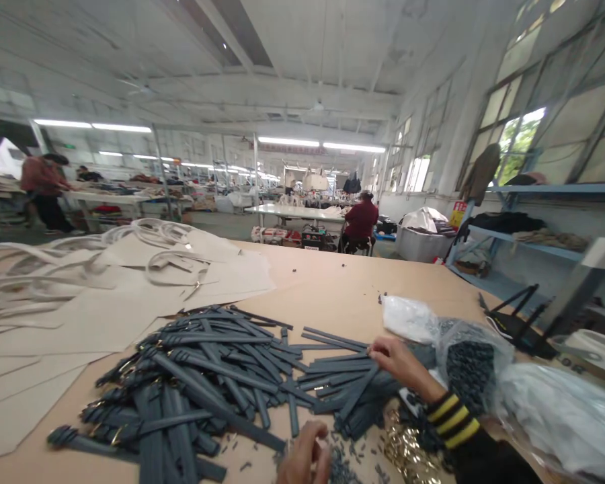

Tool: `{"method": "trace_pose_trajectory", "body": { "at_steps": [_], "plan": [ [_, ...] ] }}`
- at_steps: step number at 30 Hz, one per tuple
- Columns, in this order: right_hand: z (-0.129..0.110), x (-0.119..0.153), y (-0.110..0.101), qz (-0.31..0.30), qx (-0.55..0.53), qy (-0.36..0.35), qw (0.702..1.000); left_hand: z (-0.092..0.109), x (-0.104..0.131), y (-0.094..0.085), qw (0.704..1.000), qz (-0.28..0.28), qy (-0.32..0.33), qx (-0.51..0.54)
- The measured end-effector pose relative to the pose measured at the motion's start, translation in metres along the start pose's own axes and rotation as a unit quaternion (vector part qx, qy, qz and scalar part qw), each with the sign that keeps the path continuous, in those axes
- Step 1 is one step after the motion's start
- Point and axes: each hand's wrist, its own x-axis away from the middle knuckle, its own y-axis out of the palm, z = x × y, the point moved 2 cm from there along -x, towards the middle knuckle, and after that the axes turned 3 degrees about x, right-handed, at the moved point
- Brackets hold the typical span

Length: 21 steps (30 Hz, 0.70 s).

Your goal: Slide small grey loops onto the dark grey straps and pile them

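Observation:
My right hand (394, 359) reaches over the right-hand group of dark grey straps (343, 366). Its thumb and fingers are closed at the end of a strap (335, 338). Low in the middle, my left hand (305, 456) is curled, thumb towards the fingers; anything in it is too small or hidden to make out. Small dark pieces (340, 464) lie scattered beside it. To the left is a large heap of dark straps (206, 376), many fitted with gold-coloured buckles. A pile of shiny gold metal parts (411, 450) lies below my right forearm.
Cream panels with handles (105, 289) cover the table's left. On the right are a white plastic bag (408, 317), a clear bag of dark pieces (468, 366) and a larger clear bag (565, 410). Blue shelves (554, 235) stand beyond; people work farther back.

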Motion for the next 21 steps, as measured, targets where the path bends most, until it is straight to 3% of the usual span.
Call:
{"method": "trace_pose_trajectory", "body": {
  "at_steps": [3, 5, 8, 11, 13, 16, 18, 21],
  "plan": [
    [-0.037, 0.063, 0.025, -0.058, -0.189, -0.044, 0.979, 0.033, 0.007, 0.008, 0.982, -0.065, -0.105, 0.14],
    [-0.053, 0.098, 0.047, -0.094, -0.307, -0.011, 0.947, 0.046, 0.013, 0.013, 0.967, -0.105, -0.129, 0.19],
    [-0.062, 0.131, 0.078, -0.116, -0.421, 0.061, 0.898, 0.044, 0.027, 0.023, 0.949, -0.156, -0.171, 0.214],
    [-0.063, 0.145, 0.097, -0.14, -0.47, 0.089, 0.867, 0.035, 0.04, 0.028, 0.948, -0.179, -0.183, 0.188],
    [-0.062, 0.148, 0.097, -0.122, -0.456, 0.077, 0.878, 0.032, 0.043, 0.028, 0.966, -0.172, -0.139, 0.132],
    [-0.051, 0.148, 0.081, -0.048, -0.378, 0.048, 0.923, 0.03, 0.043, 0.024, 0.992, -0.127, -0.021, 0.005],
    [-0.035, 0.147, 0.065, -0.006, -0.323, 0.056, 0.945, 0.03, 0.045, 0.021, 0.99, -0.107, 0.047, -0.079],
    [-0.01, 0.139, 0.042, 0.024, -0.186, 0.074, 0.979, 0.031, 0.048, 0.019, 0.974, -0.128, 0.089, -0.162]
  ]
}}
